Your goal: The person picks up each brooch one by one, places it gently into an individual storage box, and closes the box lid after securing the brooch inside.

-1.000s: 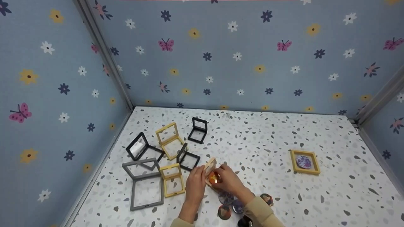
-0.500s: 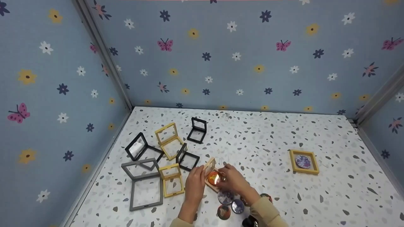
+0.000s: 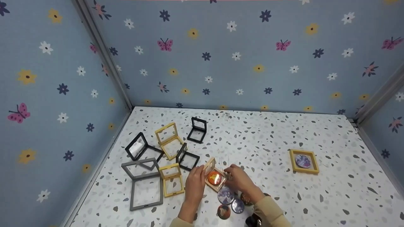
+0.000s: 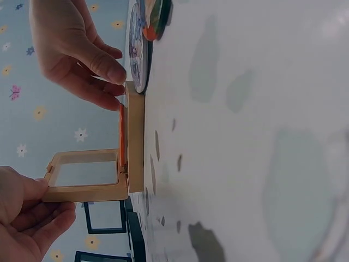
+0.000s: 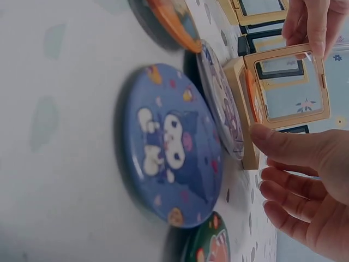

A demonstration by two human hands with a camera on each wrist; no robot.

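A small light-wood-coloured hinged display frame (image 3: pixel 220 186) lies in front of me, its clear-windowed lid (image 4: pixel 87 192) standing upright. My left hand (image 3: pixel 195 183) pinches the lid's outer edge between thumb and fingers, as the left wrist view shows. Inside the base lies an orange round badge (image 3: pixel 215 178) with a yellow figure, seen edge-on from the wrists. My right hand (image 3: pixel 239 179) hovers at the frame's right edge with loosely bent fingers and nothing in them. In the right wrist view its thumb tip (image 5: pixel 263 132) is right beside the base.
Several round badges lie near my right forearm, among them a blue one (image 5: pixel 174 144) and a larger purple one (image 3: pixel 226 195). Open black, yellow and grey frames (image 3: pixel 146 206) stand to the left. Far right, a yellow frame (image 3: pixel 293 164) holds a purple badge (image 3: pixel 303 161).
My right hand has let go of the orange badge and moved right, leaving it in the frame's base. My left hand stays on the lid.
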